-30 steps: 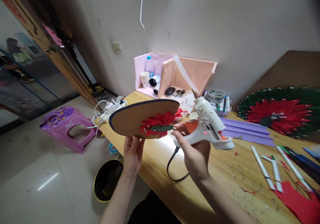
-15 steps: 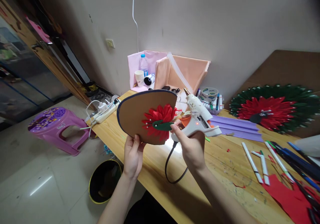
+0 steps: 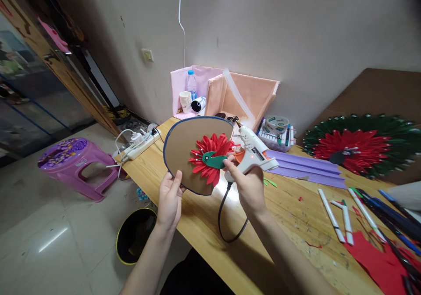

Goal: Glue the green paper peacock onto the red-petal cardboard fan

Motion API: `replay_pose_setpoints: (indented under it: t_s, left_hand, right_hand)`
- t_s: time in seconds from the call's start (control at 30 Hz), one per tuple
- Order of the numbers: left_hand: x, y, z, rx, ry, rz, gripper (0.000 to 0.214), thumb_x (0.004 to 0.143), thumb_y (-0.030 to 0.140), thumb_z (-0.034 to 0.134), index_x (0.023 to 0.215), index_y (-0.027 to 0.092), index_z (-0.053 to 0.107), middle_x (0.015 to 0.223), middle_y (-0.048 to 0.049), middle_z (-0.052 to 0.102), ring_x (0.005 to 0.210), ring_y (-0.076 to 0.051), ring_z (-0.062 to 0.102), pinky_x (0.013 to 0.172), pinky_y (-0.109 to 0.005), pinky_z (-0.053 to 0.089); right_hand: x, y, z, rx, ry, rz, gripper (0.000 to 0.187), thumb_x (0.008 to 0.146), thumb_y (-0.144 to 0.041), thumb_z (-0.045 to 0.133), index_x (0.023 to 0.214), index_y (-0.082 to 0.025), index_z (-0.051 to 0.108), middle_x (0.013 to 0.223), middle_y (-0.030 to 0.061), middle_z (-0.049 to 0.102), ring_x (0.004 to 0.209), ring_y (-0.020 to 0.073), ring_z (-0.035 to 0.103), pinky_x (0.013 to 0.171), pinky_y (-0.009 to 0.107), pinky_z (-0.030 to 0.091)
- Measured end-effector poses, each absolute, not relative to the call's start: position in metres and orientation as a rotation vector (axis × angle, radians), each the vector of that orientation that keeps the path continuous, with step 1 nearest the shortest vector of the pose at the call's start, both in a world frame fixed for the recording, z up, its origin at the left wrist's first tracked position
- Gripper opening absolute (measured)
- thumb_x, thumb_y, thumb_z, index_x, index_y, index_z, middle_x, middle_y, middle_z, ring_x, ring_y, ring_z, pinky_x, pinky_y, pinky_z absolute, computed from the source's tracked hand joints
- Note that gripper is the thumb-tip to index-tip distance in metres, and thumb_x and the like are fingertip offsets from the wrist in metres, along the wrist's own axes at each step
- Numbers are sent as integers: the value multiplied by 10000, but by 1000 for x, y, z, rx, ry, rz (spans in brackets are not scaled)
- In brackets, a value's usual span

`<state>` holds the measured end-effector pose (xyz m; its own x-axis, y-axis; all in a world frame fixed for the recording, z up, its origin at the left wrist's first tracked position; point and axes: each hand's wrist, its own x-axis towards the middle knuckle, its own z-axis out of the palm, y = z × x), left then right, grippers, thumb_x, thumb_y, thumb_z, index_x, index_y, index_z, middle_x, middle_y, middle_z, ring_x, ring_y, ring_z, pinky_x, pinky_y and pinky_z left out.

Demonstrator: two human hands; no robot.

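Note:
My left hand (image 3: 170, 198) is closed on the lower left rim of a brown cardboard disc (image 3: 179, 143) edged in dark blue, thumb in front. Red petals (image 3: 213, 142) fan out on the disc, with a green bird-shaped cutout (image 3: 214, 161) over them. The cutout's small round eye faces left, and white beads show beside it. A white hot glue gun (image 3: 255, 148) with an orange trigger and a lit red light is in my right hand (image 3: 250, 189). The thumb and forefinger of that hand also pinch the cutout's right end. The glue gun's nozzle points up and left.
Behind stand a peach box (image 3: 243, 93), a bottle (image 3: 191, 84) and a tub of markers (image 3: 276, 132). A finished-looking red and green peacock fan (image 3: 358, 143) leans at right. Markers and red scraps (image 3: 375, 255) lie nearer. A power strip (image 3: 143, 145), stool (image 3: 72, 163) and bin (image 3: 136, 235) are left.
The disc has turned and shifted slightly right, showing more of the petals. The cutout's head and eye now show more plainly. The glue gun has moved a little left and down.

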<state>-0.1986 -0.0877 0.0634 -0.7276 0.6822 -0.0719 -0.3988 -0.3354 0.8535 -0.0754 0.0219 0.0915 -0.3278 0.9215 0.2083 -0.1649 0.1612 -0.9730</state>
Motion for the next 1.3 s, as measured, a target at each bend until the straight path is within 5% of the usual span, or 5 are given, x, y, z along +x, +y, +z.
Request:
replay_pose_setpoints:
  t_s: [1.3]
  left_hand:
    - [-203,-96,58,398,1308,2071,278,766,331,671,996,188,607,1046,-46,694,944,-168,648,803,-259,509]
  right_hand:
    - [-83,16,84,-894,-1455,1414,233,744,-379,673,718,-159,602,614,11,644,592,161,609,594,276,466]
